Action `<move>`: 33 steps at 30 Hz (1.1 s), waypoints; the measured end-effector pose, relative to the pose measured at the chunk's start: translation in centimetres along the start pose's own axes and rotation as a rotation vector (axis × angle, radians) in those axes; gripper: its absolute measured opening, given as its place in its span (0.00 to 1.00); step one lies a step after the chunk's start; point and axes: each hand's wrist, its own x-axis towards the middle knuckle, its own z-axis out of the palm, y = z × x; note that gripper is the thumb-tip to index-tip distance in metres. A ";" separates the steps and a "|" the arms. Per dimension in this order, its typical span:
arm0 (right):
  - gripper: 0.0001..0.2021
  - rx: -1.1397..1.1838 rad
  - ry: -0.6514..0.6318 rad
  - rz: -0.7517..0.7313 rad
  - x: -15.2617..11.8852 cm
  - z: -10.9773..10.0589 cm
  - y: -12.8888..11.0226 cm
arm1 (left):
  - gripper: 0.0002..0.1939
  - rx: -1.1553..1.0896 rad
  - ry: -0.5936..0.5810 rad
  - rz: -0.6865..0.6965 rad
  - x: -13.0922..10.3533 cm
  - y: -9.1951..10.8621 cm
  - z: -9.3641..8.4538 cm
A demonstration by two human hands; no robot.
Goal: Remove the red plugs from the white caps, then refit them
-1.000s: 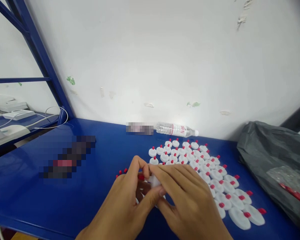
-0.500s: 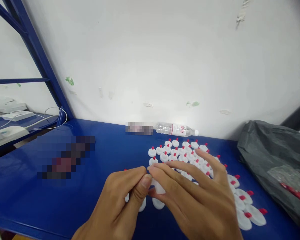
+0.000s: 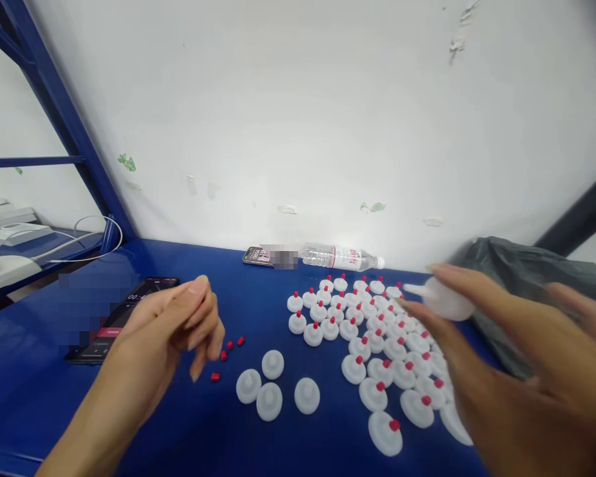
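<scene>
My right hand [image 3: 506,344], blurred at the right, grips a white nozzle cap [image 3: 449,299] between thumb and fingers. Its thin spout points left and shows no red tip. On the left, my left hand [image 3: 179,324] is raised over the table with thumb and forefinger pinched; whatever they might hold is hidden. Between the hands lie several white nozzle caps [image 3: 269,401] without red tips. Near the left fingers are several small red tips [image 3: 215,377]. A large group of white nozzle caps with red tips [image 3: 375,395] spreads under and beside my right hand.
On the blue table [image 3: 189,424] a phone [image 3: 124,318] lies by my left forearm, partly pixelated. Another phone [image 3: 258,256] and a clear plastic bottle [image 3: 342,257] lie along the wall. A dark plastic bag [image 3: 496,265] rests behind my right hand.
My hands were together at the centre on a white piece; now they are apart. The right has moved right with the nozzle cap, the left leftward. The view has shifted slightly.
</scene>
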 end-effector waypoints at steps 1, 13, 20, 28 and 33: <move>0.15 0.045 -0.021 0.005 0.1 0.1 -0.1 | 0.27 0.204 0.057 0.082 0.2 0.0 -0.3; 0.07 0.402 -0.588 0.023 -3.2 4.2 -2.8 | 0.14 1.032 -0.288 0.082 1.8 -4.3 -1.0; 0.06 0.393 -0.796 -0.005 -4.0 4.7 -3.0 | 0.15 1.080 -0.412 0.149 2.2 -6.5 -2.1; 0.12 0.367 -0.929 -0.017 -4.1 4.8 -3.3 | 0.16 1.081 -0.494 0.178 2.1 -6.4 -2.1; 0.11 0.346 -0.813 -0.067 -3.9 4.6 -3.1 | 0.16 1.041 -0.473 0.237 1.6 -5.5 -1.7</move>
